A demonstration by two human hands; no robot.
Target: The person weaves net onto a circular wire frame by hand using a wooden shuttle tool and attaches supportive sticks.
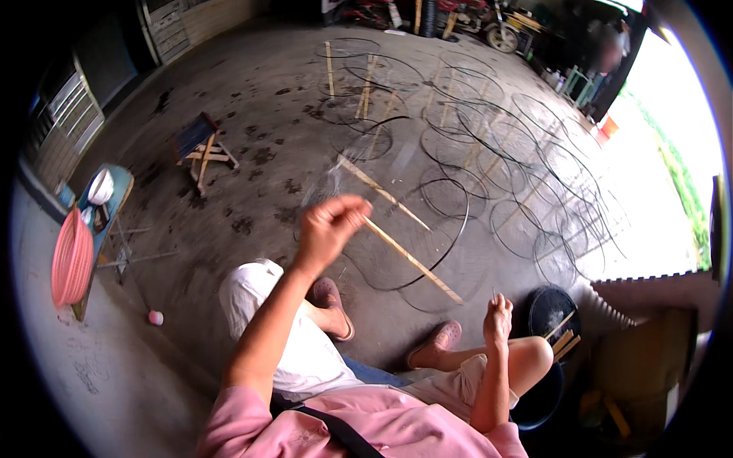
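My left hand [332,229] is raised in front of me, its fingers pinched together; what they hold, if anything, is too small to make out. Just beyond it a pale wooden slat [412,259] crosses a dark hoop [464,229] near the floor. A second slat [385,191] lies farther off, beside some see-through, net-like material [330,183]. Above my right knee, my right hand [498,319] is closed on a thin, needle-like thing [493,292]. White cloth [256,294] covers my left leg.
Several dark hoops [527,164] with slats spread across the floor. A folding stool [202,149] stands at left, near a narrow bench [118,195] holding a pink basket [72,259]. Black buckets [540,393] stand by my right leg. A motorcycle [500,37] is at the back.
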